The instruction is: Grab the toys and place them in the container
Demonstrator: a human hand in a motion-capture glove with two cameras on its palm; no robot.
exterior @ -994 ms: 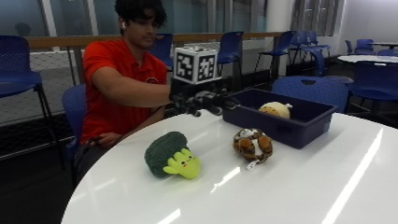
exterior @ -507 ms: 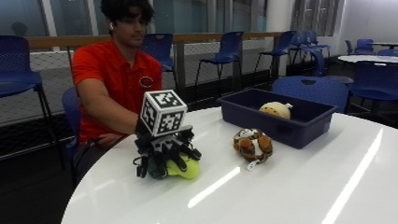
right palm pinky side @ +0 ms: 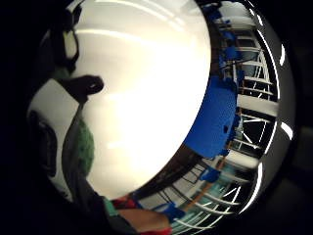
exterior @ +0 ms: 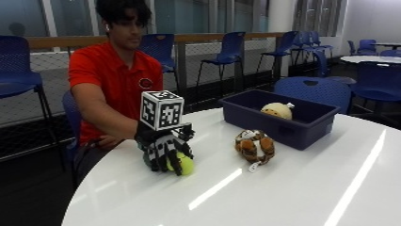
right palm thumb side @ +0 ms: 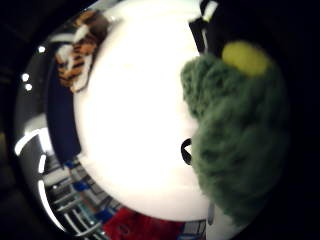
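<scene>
My gloved right hand (exterior: 164,149) is down on the green broccoli plush (exterior: 182,165), fingers curled round it on the white table (exterior: 300,193); only its yellow-green end shows. The thumb side palm view is filled by that green plush (right palm thumb side: 239,135) close against the palm. A striped tiger plush (exterior: 254,146) lies on the table right of the hand, also seen in the thumb side palm view as the tiger plush (right palm thumb side: 76,47). The dark blue container (exterior: 283,117) stands behind the tiger plush with a cream plush toy (exterior: 276,110) inside it.
The person sits at the table's near-left edge, bare hand low by the rim. Blue chairs (exterior: 316,89) stand behind the container and along the railing. Bare tabletop stretches in front and to the right.
The hand swung from near the container to the broccoli plush at the left, came down over it, and its fingers have curled round the toy.
</scene>
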